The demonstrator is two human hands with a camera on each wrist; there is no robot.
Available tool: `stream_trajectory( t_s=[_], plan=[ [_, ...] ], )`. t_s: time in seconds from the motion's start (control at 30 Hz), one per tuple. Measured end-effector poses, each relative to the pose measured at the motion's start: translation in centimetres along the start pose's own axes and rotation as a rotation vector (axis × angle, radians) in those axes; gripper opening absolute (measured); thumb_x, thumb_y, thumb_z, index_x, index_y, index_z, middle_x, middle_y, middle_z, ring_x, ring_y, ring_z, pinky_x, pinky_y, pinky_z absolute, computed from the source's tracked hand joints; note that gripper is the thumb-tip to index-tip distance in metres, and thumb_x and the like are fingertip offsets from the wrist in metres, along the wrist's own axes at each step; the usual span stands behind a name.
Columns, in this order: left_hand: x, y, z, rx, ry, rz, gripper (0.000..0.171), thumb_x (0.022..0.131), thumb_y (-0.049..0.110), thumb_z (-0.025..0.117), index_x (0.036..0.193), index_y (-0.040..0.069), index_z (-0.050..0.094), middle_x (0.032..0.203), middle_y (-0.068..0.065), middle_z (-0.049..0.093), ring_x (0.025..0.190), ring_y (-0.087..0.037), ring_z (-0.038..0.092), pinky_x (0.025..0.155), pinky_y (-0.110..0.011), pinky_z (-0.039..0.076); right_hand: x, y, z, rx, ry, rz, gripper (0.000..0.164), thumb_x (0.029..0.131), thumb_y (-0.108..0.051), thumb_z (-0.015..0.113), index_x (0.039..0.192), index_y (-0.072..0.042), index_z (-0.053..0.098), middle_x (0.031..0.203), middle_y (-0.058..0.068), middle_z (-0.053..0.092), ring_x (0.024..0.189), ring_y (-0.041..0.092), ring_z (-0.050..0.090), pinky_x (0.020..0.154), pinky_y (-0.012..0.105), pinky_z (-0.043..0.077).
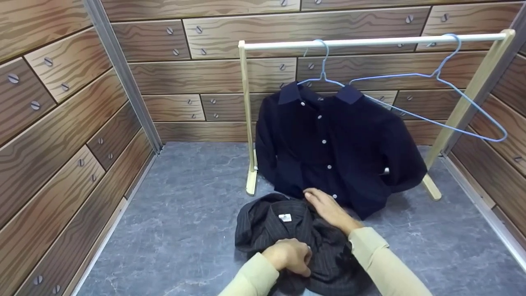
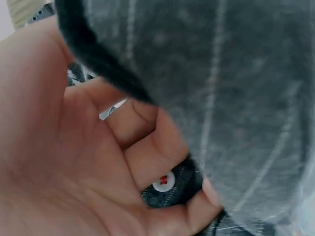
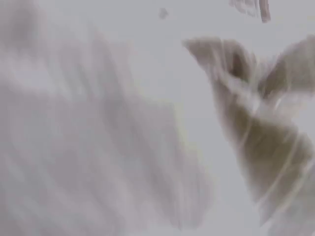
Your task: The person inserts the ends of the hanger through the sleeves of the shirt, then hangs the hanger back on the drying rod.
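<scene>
A dark pinstriped shirt [image 1: 328, 259] lies bunched on the grey surface, its collar upright and a white label showing inside the neck. My left hand [image 1: 289, 255] is over the shirt's front, fingers curled and gripping the cloth. In the left wrist view, striped fabric [image 2: 246, 98] covers the fingertips, and a white button [image 2: 164, 182] with red thread shows between the fingers. My right hand [image 1: 328, 207] rests with fairly straight fingers at the right side of the collar. The right wrist view is washed out and blurred.
Just behind, a navy shirt [image 1: 353, 139] with white buttons hangs on a blue hanger [image 1: 323, 65] from a rack with a white rail [image 1: 378, 42]. A second blue hanger [image 1: 448, 82] carries no garment at the right. Wood-patterned walls [image 1: 197, 74] enclose the surface [image 1: 176, 230].
</scene>
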State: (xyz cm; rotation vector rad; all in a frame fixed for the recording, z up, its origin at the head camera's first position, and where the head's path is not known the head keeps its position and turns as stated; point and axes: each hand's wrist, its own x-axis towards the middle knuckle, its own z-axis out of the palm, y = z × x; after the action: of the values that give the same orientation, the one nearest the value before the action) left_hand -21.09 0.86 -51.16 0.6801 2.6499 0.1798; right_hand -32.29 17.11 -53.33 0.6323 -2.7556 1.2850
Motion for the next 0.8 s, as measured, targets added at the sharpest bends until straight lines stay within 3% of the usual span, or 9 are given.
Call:
stream_trajectory(
  t_s=[0.13,0.3,0.47,0.63,0.8],
  plan=[
    [0.7,0.4,0.3,0.042,0.048,-0.006,0.027,0.072,0.041,0.079,0.067,0.025,0.058,0.066,0.009,0.058,0.064,-0.013,0.057,0.059,-0.032,0.046,-0.9,-1.2,0.0,-0.142,-0.008,-0.100,0.028,0.099,-0.026,0.057,0.115,-0.005,0.067,0.116,0.006,0.066,0.112,0.025,0.061,0.098,0.047,0.047],
    [1.4,0.6,1.1,0.070,0.124,0.010,0.026,0.073,0.045,0.079,0.068,0.027,0.060,0.070,0.009,0.063,0.069,-0.015,0.064,0.062,-0.034,0.051,-2.2,-3.0,0.0,-0.393,-0.029,-0.059,0.037,0.092,-0.025,0.065,0.122,-0.003,0.062,0.122,0.011,0.062,0.116,0.033,0.058,0.098,0.053,0.045],
    [1.3,0.5,1.4,0.001,0.160,0.057,0.023,0.076,0.044,0.077,0.079,0.027,0.061,0.077,0.007,0.066,0.072,-0.016,0.065,0.064,-0.035,0.051,-4.1,-3.2,0.6,-0.553,0.087,-0.069,0.055,0.087,-0.026,0.070,0.132,0.001,0.055,0.131,0.021,0.056,0.122,0.042,0.053,0.103,0.058,0.041],
    [0.5,-0.1,0.7,-0.117,0.155,0.069,0.029,0.084,0.050,0.071,0.103,0.031,0.060,0.094,0.004,0.068,0.088,-0.014,0.066,0.073,-0.037,0.051,-5.7,-1.2,1.6,-0.597,0.239,-0.095,0.061,0.084,-0.024,0.071,0.137,0.000,0.052,0.135,0.023,0.054,0.123,0.041,0.054,0.106,0.057,0.039],
    [-0.1,-0.9,-0.7,-0.158,0.304,0.038,0.036,0.086,0.048,0.070,0.114,0.029,0.058,0.100,-0.006,0.072,0.089,-0.024,0.069,0.071,-0.042,0.053,-6.1,0.3,1.7,-0.520,0.301,-0.096,0.056,0.084,-0.020,0.070,0.135,-0.003,0.054,0.128,0.017,0.058,0.115,0.038,0.058,0.103,0.054,0.042]
  ],
)
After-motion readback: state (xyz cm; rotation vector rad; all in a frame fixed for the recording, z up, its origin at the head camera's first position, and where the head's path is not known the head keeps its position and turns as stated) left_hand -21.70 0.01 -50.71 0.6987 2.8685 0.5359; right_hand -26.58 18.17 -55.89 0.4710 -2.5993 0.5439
